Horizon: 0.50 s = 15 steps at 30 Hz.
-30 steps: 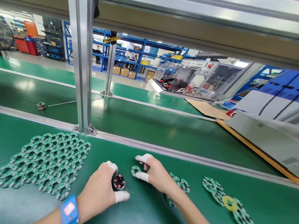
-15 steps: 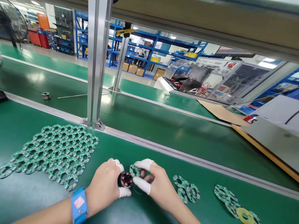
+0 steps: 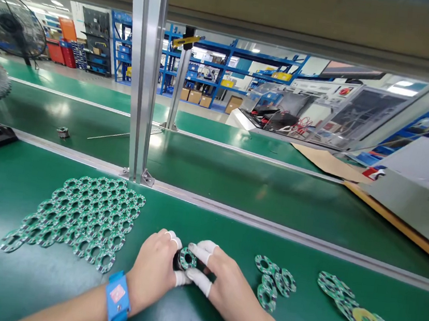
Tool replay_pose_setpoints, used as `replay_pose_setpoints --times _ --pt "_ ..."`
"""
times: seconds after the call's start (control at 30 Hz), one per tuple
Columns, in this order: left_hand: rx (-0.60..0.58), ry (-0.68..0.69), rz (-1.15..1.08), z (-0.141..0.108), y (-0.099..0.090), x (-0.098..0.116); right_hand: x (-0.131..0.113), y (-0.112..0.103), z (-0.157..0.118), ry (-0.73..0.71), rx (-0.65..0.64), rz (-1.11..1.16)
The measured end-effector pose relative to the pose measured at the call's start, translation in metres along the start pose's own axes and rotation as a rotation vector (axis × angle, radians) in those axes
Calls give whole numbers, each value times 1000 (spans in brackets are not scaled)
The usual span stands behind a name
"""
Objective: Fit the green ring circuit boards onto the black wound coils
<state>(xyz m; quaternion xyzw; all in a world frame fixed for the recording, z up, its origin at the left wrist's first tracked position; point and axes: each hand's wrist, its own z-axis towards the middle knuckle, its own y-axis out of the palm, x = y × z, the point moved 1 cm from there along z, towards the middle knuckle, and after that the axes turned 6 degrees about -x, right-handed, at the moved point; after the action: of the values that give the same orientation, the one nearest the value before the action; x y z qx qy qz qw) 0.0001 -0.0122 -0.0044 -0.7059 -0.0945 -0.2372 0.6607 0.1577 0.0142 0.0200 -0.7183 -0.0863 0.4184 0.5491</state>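
The left hand curls around a dark round part, its fingers on the far left side and its thumb on the near side. On top of that part, facing up, sits a green ring, flat and thin, with pale and dark patches spaced along its band and a dark round opening at the middle. The right hand comes in from the right and pinches the ring at its edge, forefinger on the far side and thumb on the near side. The ring appears to rest against the part, though the fingers cover much of the join. White covers sheath fingertips on both hands, and a blue wristband circles the left wrist.

Both hands work just above the near green worktop. To the left lies a large sheet of matching rings, packed close together, with a ragged near edge. To the right is a small cluster of the same rings, and farther right a slanting row of them, with a plain yellow ring lying among them.
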Motion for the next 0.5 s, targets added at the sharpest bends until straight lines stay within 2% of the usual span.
replay_pose_setpoints --times 0.17,0.27,0.37,0.5 --pt "14 11 -14 0 2 0 0 6 -3 15 19 -32" --pt "32 17 -12 0 4 -2 1 9 -3 20 57 24" --pt "34 15 -5 1 5 -3 -2 5 1 -25 80 126" --pt "24 1 5 0 3 -2 -10 -6 8 -42 18 119"
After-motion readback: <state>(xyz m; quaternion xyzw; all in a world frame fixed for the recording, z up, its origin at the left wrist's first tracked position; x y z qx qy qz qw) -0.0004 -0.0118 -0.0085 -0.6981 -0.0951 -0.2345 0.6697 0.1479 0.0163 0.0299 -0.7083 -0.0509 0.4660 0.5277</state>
